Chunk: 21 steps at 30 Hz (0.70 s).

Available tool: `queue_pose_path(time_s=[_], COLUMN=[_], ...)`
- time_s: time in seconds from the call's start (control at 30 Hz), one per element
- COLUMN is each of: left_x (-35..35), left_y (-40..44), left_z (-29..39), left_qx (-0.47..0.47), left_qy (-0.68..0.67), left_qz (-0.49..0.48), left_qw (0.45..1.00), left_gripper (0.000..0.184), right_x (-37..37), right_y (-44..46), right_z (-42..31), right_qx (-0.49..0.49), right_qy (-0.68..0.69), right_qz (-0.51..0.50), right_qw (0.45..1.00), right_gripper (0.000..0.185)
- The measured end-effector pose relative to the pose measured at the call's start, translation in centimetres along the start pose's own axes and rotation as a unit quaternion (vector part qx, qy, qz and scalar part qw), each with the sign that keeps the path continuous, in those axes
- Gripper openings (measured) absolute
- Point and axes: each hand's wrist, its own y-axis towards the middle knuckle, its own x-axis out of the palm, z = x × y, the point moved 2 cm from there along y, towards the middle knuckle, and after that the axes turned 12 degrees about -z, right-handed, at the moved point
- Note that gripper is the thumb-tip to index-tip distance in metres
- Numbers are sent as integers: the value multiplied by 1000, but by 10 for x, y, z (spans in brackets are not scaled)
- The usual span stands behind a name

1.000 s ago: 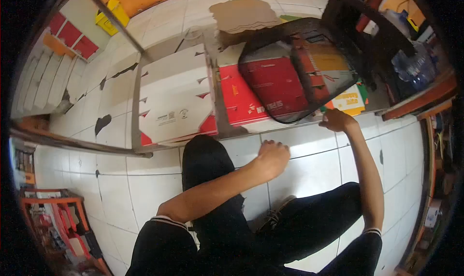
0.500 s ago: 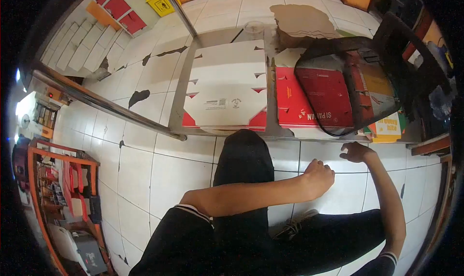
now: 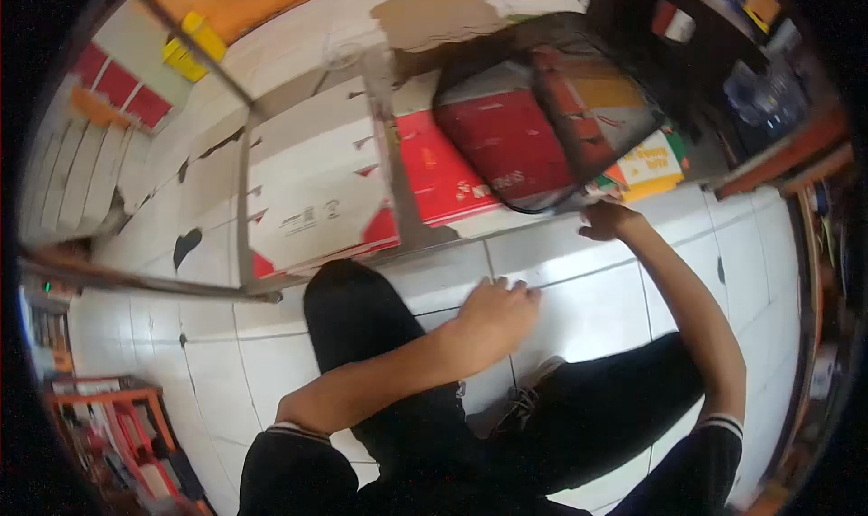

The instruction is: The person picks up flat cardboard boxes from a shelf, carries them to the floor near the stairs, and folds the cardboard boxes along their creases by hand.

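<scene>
My left hand (image 3: 493, 324) hovers over the floor tiles in front of my bent knee, its fingers curled in and nothing visible in them. My right hand (image 3: 611, 220) is at the front edge of the low metal table, close to the lower corner of a black-rimmed mesh panel (image 3: 506, 145). Its thumb and fingers are apart; whether the fingertips touch the edge is unclear. Under the mesh lie red printed cardboard (image 3: 429, 168) and a yellow and white printed box (image 3: 653, 165). A stack of white and red flat cardboard boxes (image 3: 316, 168) lies left of them.
The metal table (image 3: 425, 238) has a rail (image 3: 163, 286) on its left. Torn brown cardboard (image 3: 438, 17) and a clear round container (image 3: 344, 57) are at the back. A yellow bin (image 3: 194, 46) stands far left, a wooden shelf (image 3: 108, 408) lower left.
The view has turned and tilted, so the table and boxes sit further left. My right hand has moved up to the table's front edge by the mesh panel. My left hand stays curled.
</scene>
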Motion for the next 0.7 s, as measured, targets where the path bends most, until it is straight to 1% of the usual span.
queue_pose_path(time_s=[0.03,0.07,0.1,0.13,0.17,0.23,0.27,0.3,0.33,0.37,0.4,0.43,0.47,0.53,0.57,0.6,0.67,0.7], left_x=[-1,-8,-16,-21,-23,-25,-27,-31,-35,-39,-46,-54,-61,-79,-89,-97,-101,-94], left_y=[5,3,0,-2,-4,-8,-10,-11,-13,-13,-10,-5,2,28,41,54,87,98], left_z=[4,4,5,6,6,9,9,10,10,8,1,-7,-13,-24,-26,-26,-32,-34], left_qx=[18,8,-5,-5,-9,2,0,11,17,22,30,53,70,77,77,77,59,54], left_qy=[-2,5,10,4,-1,3,0,6,-16,-36,-26,-35,-47,3,41,78,72,71], left_qz=[18,11,3,2,2,5,14,11,-5,-18,-19,-14,-9,47,100,153,233,235], left_qw=[1000,1000,1000,1000,1000,1000,1000,1000,1000,999,999,998,996,996,991,982,968,968], left_gripper=[32,31,31,32,33,34,34,34,35,36,36,38,41,49,52,55,68,68], right_x=[11,18,15,19,9,-2,3,-1,-2,10,37,26,16,4,4,9,2,-2], right_y=[7,13,8,11,5,-1,4,2,3,23,62,49,32,14,11,18,5,-1], right_z=[2,3,-6,-11,-22,-40,-39,-43,-44,-38,-22,-25,-25,-26,-25,-19,-21,-22], right_qx=[62,51,34,38,39,27,6,7,10,18,76,131,117,112,108,86,87,95], right_qy=[65,64,45,62,75,24,45,49,33,40,66,91,83,78,71,95,96,99], right_qz=[-62,-79,-55,-62,-87,-80,-82,-73,-89,-86,-95,-103,-75,-58,-48,-23,-15,-13], right_qw=[994,993,997,995,993,996,996,996,995,995,990,982,987,989,991,991,992,990], right_gripper=[48,50,50,50,48,45,42,39,37,37,36,37,47,49,52,48,47,47])
